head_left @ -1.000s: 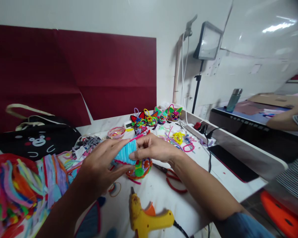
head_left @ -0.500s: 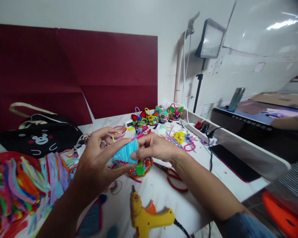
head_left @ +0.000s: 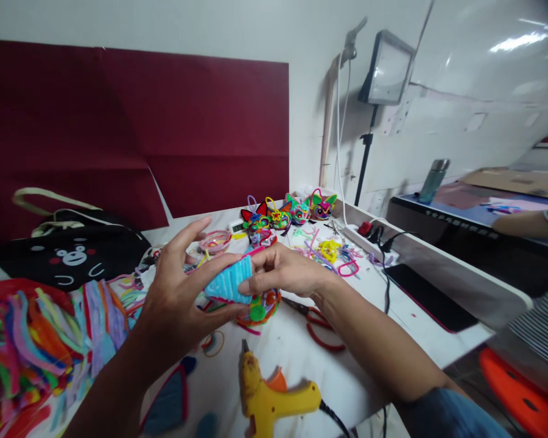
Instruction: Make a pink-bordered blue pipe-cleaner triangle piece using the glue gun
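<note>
A light blue, ridged, fuzzy piece with pink edging (head_left: 228, 281), looking like pipe cleaners laid side by side, is held up above the table between both hands. My right hand (head_left: 287, 271) pinches its right edge between thumb and fingers. My left hand (head_left: 178, 292) grips it from the left, index finger along the top edge and thumb below, other fingers raised. Just behind and below it lies a round orange and green craft piece (head_left: 260, 308), partly hidden. A yellow glue gun (head_left: 274, 395) rests on the table nearer me, its nozzle pointing away.
Red-handled scissors (head_left: 324, 331) lie by my right forearm. Colourful pipe cleaners (head_left: 31, 340) heap at left beside a black bag (head_left: 73, 255). Several finished animal-face ornaments (head_left: 278, 216) stand at the back. A black phone (head_left: 429, 298) and power strip (head_left: 369, 240) are at right; another person's arm (head_left: 525, 225) shows beyond.
The fingers of my left hand have lifted and spread a little, and the blue piece has tilted slightly. My right hand keeps its pinch.
</note>
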Tool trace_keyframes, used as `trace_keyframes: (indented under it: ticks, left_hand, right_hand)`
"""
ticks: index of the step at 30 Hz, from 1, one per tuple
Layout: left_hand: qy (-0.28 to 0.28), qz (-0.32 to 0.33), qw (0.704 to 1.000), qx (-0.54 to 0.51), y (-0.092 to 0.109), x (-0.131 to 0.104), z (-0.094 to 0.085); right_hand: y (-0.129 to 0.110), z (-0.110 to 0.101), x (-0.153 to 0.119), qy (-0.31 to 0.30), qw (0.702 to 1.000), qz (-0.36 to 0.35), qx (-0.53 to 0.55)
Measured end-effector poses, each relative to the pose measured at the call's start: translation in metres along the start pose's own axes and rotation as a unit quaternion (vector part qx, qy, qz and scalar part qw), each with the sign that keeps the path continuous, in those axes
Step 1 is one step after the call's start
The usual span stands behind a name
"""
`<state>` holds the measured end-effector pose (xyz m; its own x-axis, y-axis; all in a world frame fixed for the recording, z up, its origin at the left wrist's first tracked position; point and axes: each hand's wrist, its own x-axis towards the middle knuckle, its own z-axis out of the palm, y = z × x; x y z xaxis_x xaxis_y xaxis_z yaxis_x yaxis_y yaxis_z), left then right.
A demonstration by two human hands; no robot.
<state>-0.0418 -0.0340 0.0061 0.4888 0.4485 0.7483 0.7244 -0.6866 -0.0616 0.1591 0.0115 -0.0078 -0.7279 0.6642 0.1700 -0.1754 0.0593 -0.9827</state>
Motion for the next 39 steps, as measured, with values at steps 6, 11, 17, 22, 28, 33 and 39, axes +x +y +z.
trace_keyframes:
  ticks: [6,11,17,22,28,33,39]
  left_hand:
    - [-0.001,-0.003,1.000,-0.010,-0.0009,-0.0003,0.0019]
    - [0.003,0.000,0.999,-0.033,-0.0046,-0.0017,0.0044]
    - [0.008,-0.021,0.998,-0.051,-0.0063,-0.0033,0.0060]
    - [-0.006,-0.022,0.998,-0.063,-0.0035,-0.0026,0.0029]
    - [-0.009,-0.015,0.997,-0.074,-0.0012,-0.0013,-0.0002]
    - [-0.018,-0.016,0.995,-0.092,-0.0010,-0.0013,-0.0008]
    - [-0.017,-0.035,0.991,-0.128,-0.0018,-0.0034,0.0010]
  right_hand:
    - [-0.0019,0.0011,-0.0011,-0.004,1.000,0.003,-0.001]
    - [-0.0040,0.0022,-0.0013,-0.002,1.000,0.011,0.002]
    - [-0.0033,0.0020,-0.0014,-0.005,1.000,0.012,0.007]
    - [-0.0007,0.0006,-0.0007,-0.015,1.000,0.014,0.020]
    - [-0.0001,-0.0005,-0.0012,-0.035,0.999,0.013,0.013]
    - [0.0010,0.0002,-0.0010,-0.046,0.998,0.016,0.026]
    - [-0.0012,0.0016,-0.0020,-0.042,0.998,0.027,0.034]
